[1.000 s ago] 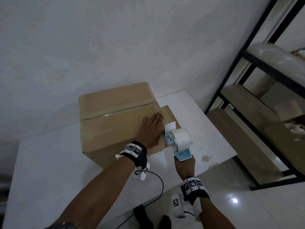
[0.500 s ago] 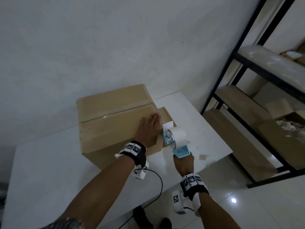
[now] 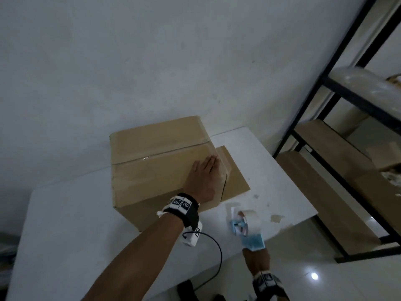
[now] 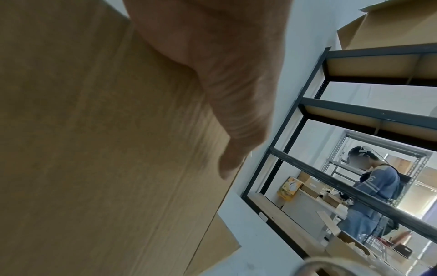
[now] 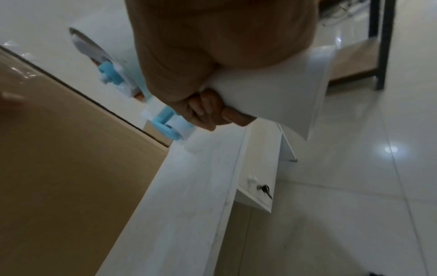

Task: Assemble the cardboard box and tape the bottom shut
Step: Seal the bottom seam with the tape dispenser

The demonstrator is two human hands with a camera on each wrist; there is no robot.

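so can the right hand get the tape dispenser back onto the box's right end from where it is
Probably yes. The right hand holds the tape dispenser just off the cardboard box, with only bare table between; the left hand lies flat on top, clear of the right end.

The cardboard box (image 3: 160, 168) is plain tan-brown on a white table (image 3: 65, 235), the tape dispenser (image 3: 249, 233) is light blue with a whitish roll, and the wristbands (image 3: 184, 206) are black with black-and-white square marker patterns.

A black shelf rack (image 3: 338, 101) stands right of the white tabletop (image 3: 65, 224). A cable (image 3: 218, 253) hangs over the tabletop's near edge. Behind the rack stands a person (image 4: 376, 188).
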